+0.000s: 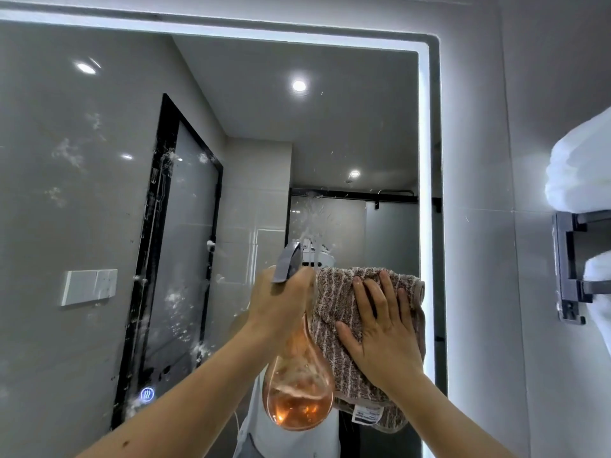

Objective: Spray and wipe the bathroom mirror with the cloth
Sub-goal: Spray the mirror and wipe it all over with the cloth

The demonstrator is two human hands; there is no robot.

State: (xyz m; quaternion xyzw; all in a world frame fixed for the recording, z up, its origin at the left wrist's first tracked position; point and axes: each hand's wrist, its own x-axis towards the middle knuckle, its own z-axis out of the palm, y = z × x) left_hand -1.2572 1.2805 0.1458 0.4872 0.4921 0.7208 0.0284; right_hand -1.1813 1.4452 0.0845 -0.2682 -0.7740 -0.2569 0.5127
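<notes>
— At the lit bathroom mirror [330, 133], what is each hand doing?

— Against the glass near its right edge, the right hand [380, 328] lies flat with fingers spread wide, pinning a brown striped cloth [334, 292] to the surface. The left hand [281, 299] is wrapped around the neck of an amber spray bottle [297, 391], fingers closed on it near the grey trigger head [289, 262], which points up at the glass. Spray is breaking on the mirror just above the nozzle.

— Why hold them so close together?

— Probably so the cloth can sweep the wet patch at once; the open palm spreads pressure across the fabric.

— What is in the bottle?

— Clear liquid pools in the round bulb, seemingly well under half full.

— And around them?

— Droplets and foam patches [172, 302] dot the left half of the glass, not yet wiped. On the wall to the right, white towels [582, 170] sit on a dark rack [568, 259].
</notes>
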